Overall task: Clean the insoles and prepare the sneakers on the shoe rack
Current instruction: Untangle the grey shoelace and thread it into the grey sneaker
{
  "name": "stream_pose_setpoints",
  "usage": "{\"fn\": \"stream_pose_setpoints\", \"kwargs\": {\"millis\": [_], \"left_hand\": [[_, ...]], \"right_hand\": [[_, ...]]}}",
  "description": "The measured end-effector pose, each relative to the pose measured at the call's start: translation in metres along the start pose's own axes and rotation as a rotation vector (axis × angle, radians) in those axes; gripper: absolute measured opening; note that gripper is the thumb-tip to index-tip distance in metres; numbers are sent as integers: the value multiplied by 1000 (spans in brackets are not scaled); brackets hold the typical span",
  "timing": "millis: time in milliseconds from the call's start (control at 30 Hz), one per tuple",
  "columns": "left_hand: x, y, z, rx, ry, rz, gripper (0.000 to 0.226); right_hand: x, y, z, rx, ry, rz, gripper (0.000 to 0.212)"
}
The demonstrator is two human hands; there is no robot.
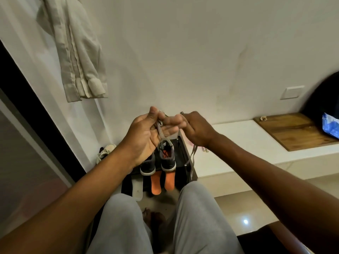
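Two dark grey sneakers stand side by side on the black shoe rack (183,153), the left sneaker (147,166) partly behind my wrist, the right sneaker (167,158) in full view. Two orange insoles (156,184) lie in front of them, hanging over the rack's front edge. A grey shoelace (161,133) runs up from the right sneaker into my hands. My left hand (146,134) holds the lace across its palm under the thumb. My right hand (196,127) pinches the lace's other part, whose loose end (192,153) dangles beside the rack.
A white slipper sole (137,189) lies left of the insoles. Pale shoes (106,152) sit by the wall at left. A shirt (77,52) hangs on the wall. A white ledge (247,143) with a wooden board (293,131) runs right. My grey-trousered knees (165,226) fill the foreground.
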State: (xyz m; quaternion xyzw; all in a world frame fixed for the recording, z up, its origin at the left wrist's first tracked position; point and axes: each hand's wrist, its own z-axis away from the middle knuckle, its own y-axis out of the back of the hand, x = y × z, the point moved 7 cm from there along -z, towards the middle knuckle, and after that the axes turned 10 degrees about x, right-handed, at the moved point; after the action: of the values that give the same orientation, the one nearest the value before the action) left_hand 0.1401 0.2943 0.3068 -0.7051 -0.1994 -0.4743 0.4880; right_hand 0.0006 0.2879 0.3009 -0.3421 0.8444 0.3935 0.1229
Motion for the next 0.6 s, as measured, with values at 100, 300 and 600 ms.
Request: {"fn": "stream_pose_setpoints", "kwargs": {"millis": [100, 300, 600], "left_hand": [[2, 5, -7, 102, -8, 225, 32], [8, 39, -26, 348, -232, 136, 30], [-34, 31, -15, 190, -513, -930, 26]], "right_hand": [[-4, -18, 19, -49, -36, 26, 58], [-24, -21, 28, -184, 60, 162, 51], [-42, 3, -7, -159, 378, 327, 79]]}}
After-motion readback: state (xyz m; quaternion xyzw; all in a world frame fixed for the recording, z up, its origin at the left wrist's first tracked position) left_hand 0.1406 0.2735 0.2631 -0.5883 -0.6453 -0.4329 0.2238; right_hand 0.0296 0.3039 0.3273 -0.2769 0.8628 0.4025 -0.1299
